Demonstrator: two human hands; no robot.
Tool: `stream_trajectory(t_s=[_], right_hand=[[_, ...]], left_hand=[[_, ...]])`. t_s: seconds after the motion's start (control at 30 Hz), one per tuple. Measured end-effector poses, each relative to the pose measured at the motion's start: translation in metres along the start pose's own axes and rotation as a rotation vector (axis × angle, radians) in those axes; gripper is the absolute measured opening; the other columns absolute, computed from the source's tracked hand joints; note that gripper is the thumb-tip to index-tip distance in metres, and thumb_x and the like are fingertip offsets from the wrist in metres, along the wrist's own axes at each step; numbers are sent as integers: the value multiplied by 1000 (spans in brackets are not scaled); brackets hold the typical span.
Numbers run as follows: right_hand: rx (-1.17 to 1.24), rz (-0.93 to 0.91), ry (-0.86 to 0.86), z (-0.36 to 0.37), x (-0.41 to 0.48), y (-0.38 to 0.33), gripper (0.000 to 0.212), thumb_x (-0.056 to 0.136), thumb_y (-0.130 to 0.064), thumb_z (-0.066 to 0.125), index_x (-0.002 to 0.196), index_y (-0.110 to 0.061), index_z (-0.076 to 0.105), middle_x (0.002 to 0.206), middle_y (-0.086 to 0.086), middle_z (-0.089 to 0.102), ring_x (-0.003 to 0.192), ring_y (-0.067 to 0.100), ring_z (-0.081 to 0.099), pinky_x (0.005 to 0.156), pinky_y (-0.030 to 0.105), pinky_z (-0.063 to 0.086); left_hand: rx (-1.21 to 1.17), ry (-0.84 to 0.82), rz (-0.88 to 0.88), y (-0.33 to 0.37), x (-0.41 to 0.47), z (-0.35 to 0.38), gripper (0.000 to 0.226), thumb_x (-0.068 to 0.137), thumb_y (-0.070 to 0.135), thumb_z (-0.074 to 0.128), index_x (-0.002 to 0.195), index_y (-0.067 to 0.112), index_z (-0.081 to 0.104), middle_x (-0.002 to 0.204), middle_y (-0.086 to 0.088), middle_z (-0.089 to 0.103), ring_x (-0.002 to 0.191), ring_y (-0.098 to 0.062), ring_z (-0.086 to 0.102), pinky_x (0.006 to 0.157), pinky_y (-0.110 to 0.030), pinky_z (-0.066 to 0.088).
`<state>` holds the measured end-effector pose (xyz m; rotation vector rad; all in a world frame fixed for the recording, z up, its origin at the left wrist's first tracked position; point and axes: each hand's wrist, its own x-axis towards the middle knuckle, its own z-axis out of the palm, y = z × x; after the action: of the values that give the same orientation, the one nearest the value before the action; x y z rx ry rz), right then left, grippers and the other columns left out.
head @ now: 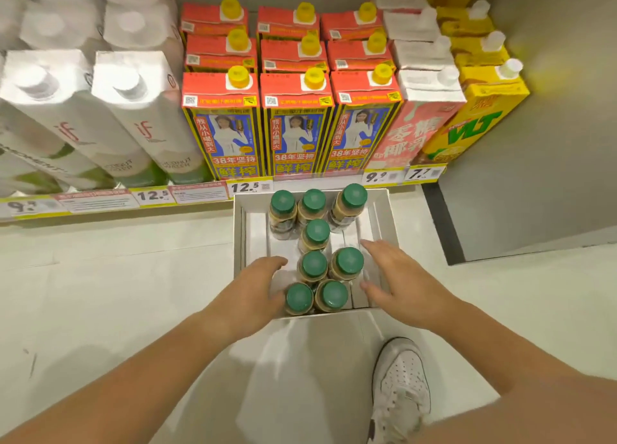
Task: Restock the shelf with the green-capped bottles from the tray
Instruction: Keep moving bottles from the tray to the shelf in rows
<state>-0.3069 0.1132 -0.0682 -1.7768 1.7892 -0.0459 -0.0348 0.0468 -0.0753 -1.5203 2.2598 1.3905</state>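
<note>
Eight green-capped bottles [313, 265], of clear plastic with pale tan contents, are held upright in a shallow white cardboard tray [239, 230] that stands on the pale floor [117, 276] just before the shelf. Three are ranged along the far wall of the tray; one stands behind them toward the middle; four are clustered at the near end, two and two, caps nearly touching. The left part of the tray is seen bare.

The left hand [253, 288] is placed at the left of the near cluster, fingers curved against the nearest-left bottle; its grip is not closed round anything. The right hand [397, 281] is spread at the right of the cluster, over the tray's right wall, fingers apart and holding nothing. Both forearms are bare.

On the shelf behind are listed, left to right: tall white cartons [133, 116] with white caps; red-topped cartons [297, 123] with yellow caps and blue printed fronts, three across and three deep; a pink-and-white carton [414, 126]; a yellow carton [474, 123] lettered in green. Price tags [245, 187] are fixed along the shelf edge [100, 206]. A white lace-up shoe [400, 387] is seen on the floor at lower right, beside a grey wall panel [534, 143].
</note>
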Motion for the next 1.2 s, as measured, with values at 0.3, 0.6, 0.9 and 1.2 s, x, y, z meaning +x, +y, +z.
stream_trajectory(t_s=[0.3,0.6,0.9,1.2], right_hand=[[509,39,33,14,25,-12,57,79,-14,75,112,-55,53,113,-28,63,111,-4,57,95,18,44],[631,41,225,12,23,-5,34,68,-20,76,100,-23,64,92,-7,68,89,12,63,78,18,52],[711,126,226,19,24,-6,44,70,-3,77,104,-26,64,96,-10,68,91,0,61,72,6,46],[736,178,281,19,20,-8,43,72,-4,79,97,-35,64,90,-15,71,88,-1,66,73,6,49]], left_hand=[[-212,-192,-33,-8,49,2,56,91,-4,55,125,40,52,129,3,54,105,-16,60,90,-27,54],[-481,-239,-14,-1,69,5,38,88,1,69,109,33,64,127,3,61,104,-18,69,91,-38,58],[-300,-281,-166,25,67,4,54,68,36,84,116,25,62,112,9,69,99,-11,68,92,-35,56],[-80,33,-156,40,56,6,24,72,42,78,78,23,65,76,6,67,68,-6,60,52,-15,39]])
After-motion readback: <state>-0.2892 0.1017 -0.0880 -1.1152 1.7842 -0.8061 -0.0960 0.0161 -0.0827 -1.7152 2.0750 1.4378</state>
